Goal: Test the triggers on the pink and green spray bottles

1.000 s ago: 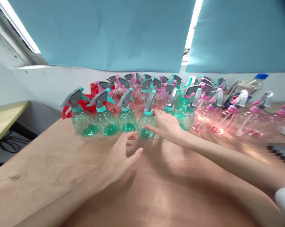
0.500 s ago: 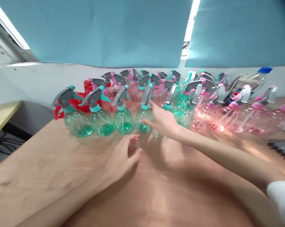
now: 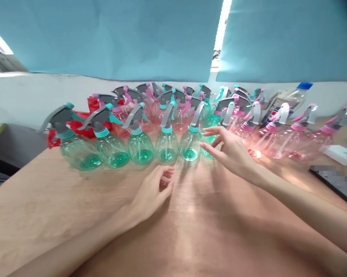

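Green-tinted spray bottles with grey trigger heads stand upright in a front row, each with a little liquid in it. My right hand (image 3: 233,152) is at the right side of one green spray bottle (image 3: 190,148). Its fingers are apart and hold nothing; whether the fingertips touch that bottle I cannot tell. Behind the fingers, another green spray bottle (image 3: 208,152) is partly hidden. My left hand (image 3: 151,192) rests low over the table, loosely curled and empty, in front of a green spray bottle (image 3: 166,149). Pink spray bottles (image 3: 298,143) continue the row on the right.
More pink and green spray bottles crowd behind the front row. A red plastic bag (image 3: 82,125) lies at the left back. A drink bottle with a blue cap (image 3: 294,98) leans at the right back. A dark, pixelated flat object (image 3: 336,181) lies on the wooden table (image 3: 60,207) at right.
My right hand has moved right, away from the green spray bottle it was beside, to the neighbouring one. My left hand stays low with little change. The view has turned slightly right.
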A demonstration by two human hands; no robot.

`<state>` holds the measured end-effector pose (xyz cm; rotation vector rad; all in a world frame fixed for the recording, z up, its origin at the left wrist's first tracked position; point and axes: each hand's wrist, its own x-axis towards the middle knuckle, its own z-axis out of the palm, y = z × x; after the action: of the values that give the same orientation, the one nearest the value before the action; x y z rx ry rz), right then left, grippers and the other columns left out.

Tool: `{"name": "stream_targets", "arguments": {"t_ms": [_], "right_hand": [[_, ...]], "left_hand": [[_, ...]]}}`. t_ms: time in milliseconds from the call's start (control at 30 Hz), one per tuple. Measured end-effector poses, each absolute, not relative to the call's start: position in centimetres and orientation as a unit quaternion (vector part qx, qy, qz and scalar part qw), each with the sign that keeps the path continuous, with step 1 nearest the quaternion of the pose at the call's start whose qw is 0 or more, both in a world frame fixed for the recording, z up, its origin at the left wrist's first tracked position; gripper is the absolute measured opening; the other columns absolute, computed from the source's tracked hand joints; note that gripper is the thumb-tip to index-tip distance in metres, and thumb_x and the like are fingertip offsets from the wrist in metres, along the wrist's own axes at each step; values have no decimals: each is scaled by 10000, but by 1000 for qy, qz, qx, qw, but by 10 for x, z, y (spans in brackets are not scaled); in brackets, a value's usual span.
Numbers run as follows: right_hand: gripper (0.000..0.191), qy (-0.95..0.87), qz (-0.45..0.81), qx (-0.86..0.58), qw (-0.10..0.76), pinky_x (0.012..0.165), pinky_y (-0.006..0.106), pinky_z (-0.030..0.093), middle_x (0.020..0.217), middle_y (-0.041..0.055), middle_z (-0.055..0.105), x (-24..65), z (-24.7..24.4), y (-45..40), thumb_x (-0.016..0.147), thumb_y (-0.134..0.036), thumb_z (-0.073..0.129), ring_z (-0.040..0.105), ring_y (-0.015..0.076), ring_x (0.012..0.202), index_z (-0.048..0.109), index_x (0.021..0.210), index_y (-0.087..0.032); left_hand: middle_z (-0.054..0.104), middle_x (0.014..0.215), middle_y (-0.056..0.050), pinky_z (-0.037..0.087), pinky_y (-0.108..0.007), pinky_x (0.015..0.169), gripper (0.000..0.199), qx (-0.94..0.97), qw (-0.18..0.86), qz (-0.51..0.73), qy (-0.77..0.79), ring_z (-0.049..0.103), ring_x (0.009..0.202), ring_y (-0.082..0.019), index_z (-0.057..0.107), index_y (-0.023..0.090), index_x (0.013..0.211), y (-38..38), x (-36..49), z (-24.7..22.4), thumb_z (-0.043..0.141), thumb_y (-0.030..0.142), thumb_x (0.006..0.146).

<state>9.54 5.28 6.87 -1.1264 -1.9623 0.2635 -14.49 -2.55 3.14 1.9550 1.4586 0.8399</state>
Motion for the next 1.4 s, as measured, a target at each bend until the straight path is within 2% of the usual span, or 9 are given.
{"name": "stream_targets", "arguments": {"t_ms": [133, 200, 300, 367, 633, 833, 1067, 1200, 1400], "right_hand": [[613, -766, 132, -488, 398, 804, 437, 540, 1233, 154, 648, 94, 65, 64, 848, -497, 634, 694, 231, 769, 484, 1326, -145], [752, -759, 139, -515, 374, 883, 483, 513, 1311, 191, 603, 89, 63, 70, 824, -540, 644, 689, 299, 935, 415, 1411, -129], [899, -756, 154, -529, 354, 1019, 505, 423, 1407, 217, 520, 79, 61, 80, 784, -585, 663, 518, 362, 1265, 341, 1468, -100], [936, -763, 174, -519, 345, 1047, 479, 403, 1450, 232, 465, 73, 58, 86, 778, -599, 661, 453, 345, 1332, 316, 1473, -77], [707, -773, 128, -537, 313, 876, 440, 476, 1240, 225, 603, 69, 50, 85, 813, -576, 637, 582, 359, 1148, 479, 1307, -95], [649, -800, 107, -529, 263, 741, 427, 493, 1158, 183, 635, 89, 56, 45, 820, -612, 593, 640, 368, 1006, 492, 1235, -124], [562, -841, 92, -469, 255, 610, 383, 491, 1118, 154, 642, 128, 51, -5, 846, -552, 582, 682, 311, 818, 477, 1206, -133], [484, -842, 84, -445, 293, 561, 363, 487, 1011, 131, 653, 146, 49, -21, 870, -577, 528, 671, 275, 751, 514, 1098, -150], [587, -835, 46, -454, 308, 511, 355, 507, 887, 113, 657, 165, 45, -33, 825, -703, 519, 678, 279, 722, 557, 1034, -156]], "left_hand": [[632, 1052, -21, 536, -281, 691, 167, 746, 278, 313, 519, 638, 802, -140, 570, 220, 1085, -29, -140, 35, 511, 249, 931], [634, 1035, -21, 534, -278, 693, 157, 748, 284, 314, 512, 635, 807, -141, 574, 220, 1073, -31, -136, 37, 502, 268, 943], [640, 1026, -30, 535, -281, 688, 152, 745, 287, 321, 510, 636, 811, -150, 581, 211, 1057, -34, -129, 40, 498, 273, 945], [643, 1026, -32, 537, -283, 686, 156, 744, 289, 327, 507, 637, 801, -152, 581, 209, 1055, -35, -124, 40, 490, 280, 949], [666, 1003, -25, 503, -314, 803, 255, 761, 268, 323, 495, 644, 906, -179, 607, 224, 1060, -39, -111, 43, 391, 347, 999], [636, 1088, -58, 509, -365, 834, 229, 677, 195, 396, 589, 627, 991, -226, 569, 224, 1082, -29, -92, 56, 539, 382, 919], [406, 1439, -130, 366, -501, 1088, 787, 718, 157, 404, 545, 385, 1361, -299, 302, 262, 1398, -14, -52, 66, 723, 473, 767], [456, 1405, -138, 425, -462, 1032, 717, 731, 220, 427, 485, 500, 1252, -297, 369, 221, 1378, -15, -19, 74, 711, 428, 783], [625, 1074, -55, 509, -342, 817, 399, 743, 282, 406, 451, 621, 927, -202, 504, 210, 1225, -17, 17, 81, 628, 319, 862]]}}
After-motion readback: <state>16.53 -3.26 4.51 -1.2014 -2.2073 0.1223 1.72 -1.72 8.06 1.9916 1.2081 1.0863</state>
